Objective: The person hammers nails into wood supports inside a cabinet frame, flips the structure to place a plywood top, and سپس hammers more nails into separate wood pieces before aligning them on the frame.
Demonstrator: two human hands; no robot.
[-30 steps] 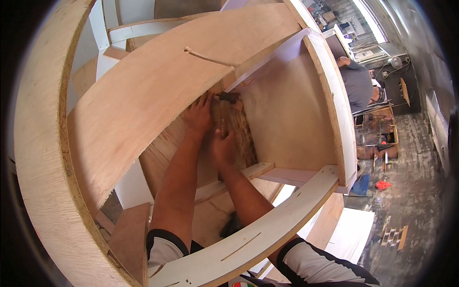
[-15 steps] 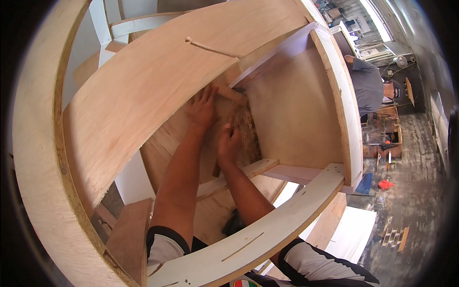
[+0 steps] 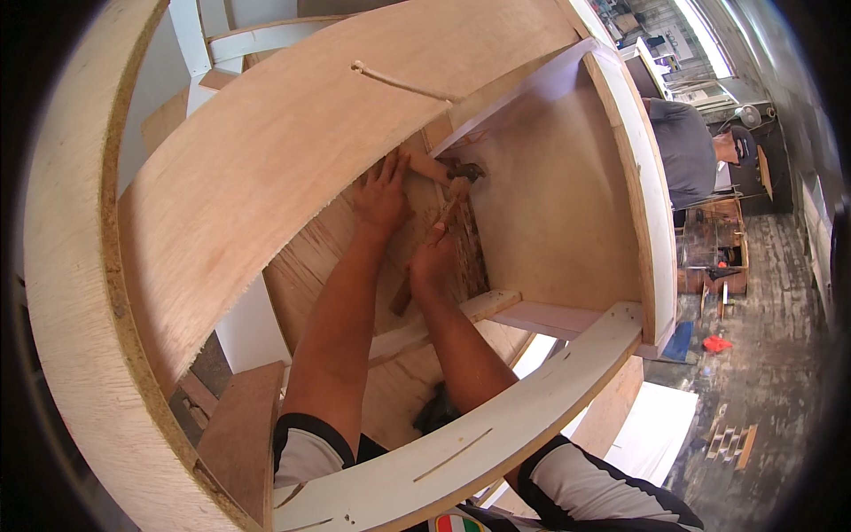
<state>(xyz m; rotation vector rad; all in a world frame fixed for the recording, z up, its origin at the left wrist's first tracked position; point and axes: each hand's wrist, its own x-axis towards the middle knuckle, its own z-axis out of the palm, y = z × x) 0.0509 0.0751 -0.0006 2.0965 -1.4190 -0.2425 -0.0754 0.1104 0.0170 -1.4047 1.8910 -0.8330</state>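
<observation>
Near the centre of the frame, down inside a wooden frame, lies the hammer (image 3: 453, 208), slanting with its dark head toward the upper right. The right hand (image 3: 433, 262) is wrapped around its handle partway along, leaving the butt end sticking out below — a short hold that probably suits the cramped space. The left hand (image 3: 381, 199) lies with fingers spread, not visibly closed around anything; its fingertips reach the left end of a small wood block (image 3: 425, 167), perhaps to steady it. The hammer's head sits by the block's right end, but whether they touch I cannot tell, and no nail can be made out. To the upper left, a large curved board (image 3: 292, 133) comes close to the left fingertips and covers part of the space beneath; the thin line on it could be a cord or a groove. A broad side panel (image 3: 558, 204) walls off the right. Across the bottom, a curved white strip (image 3: 470, 434) hides part of the right arm, and a dark object (image 3: 434, 412) under that forearm is too shadowed to name. At the upper right, a co-worker (image 3: 687, 151) is partly cut off by the frame's edge.
</observation>
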